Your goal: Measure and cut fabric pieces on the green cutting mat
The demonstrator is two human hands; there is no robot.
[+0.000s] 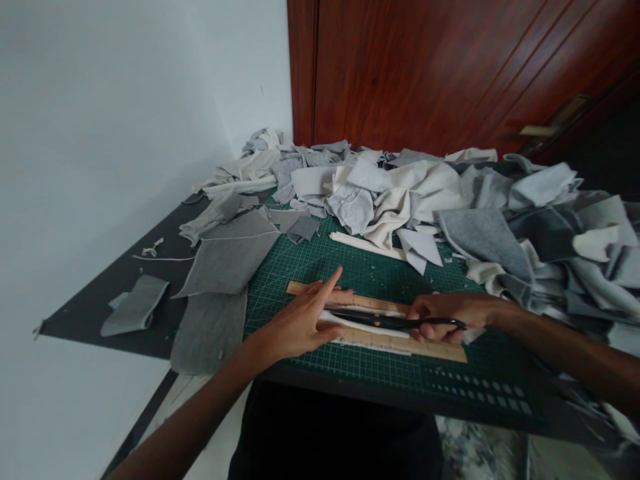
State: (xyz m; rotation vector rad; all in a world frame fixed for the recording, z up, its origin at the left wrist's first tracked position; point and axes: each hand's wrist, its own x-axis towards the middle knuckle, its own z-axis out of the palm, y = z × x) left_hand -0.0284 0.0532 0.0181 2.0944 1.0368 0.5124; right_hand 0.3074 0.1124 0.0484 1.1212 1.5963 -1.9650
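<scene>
My right hand [443, 317] is wrapped round the handles of black scissors [367, 319], whose blades point left toward my other hand. Under and beside the blades runs a white strip of cloth [387, 331]. My left hand [303, 320] lies at the left end of the strip, fingers stretched out and spread, one pointing up. Wooden ruler edges [375, 302] show on the far side and the near side of the cloth; I cannot tell if they are separate rulers. All this rests on a green cutting mat [280, 270].
Grey and white cloth scraps [420, 183] are heaped along the back and right. Flat grey pieces [233, 250] overlap at left, one hanging over the edge of the black table [165, 257]. A rolled white strip [367, 245] lies behind my hands. Beyond stands a brown door [400, 73].
</scene>
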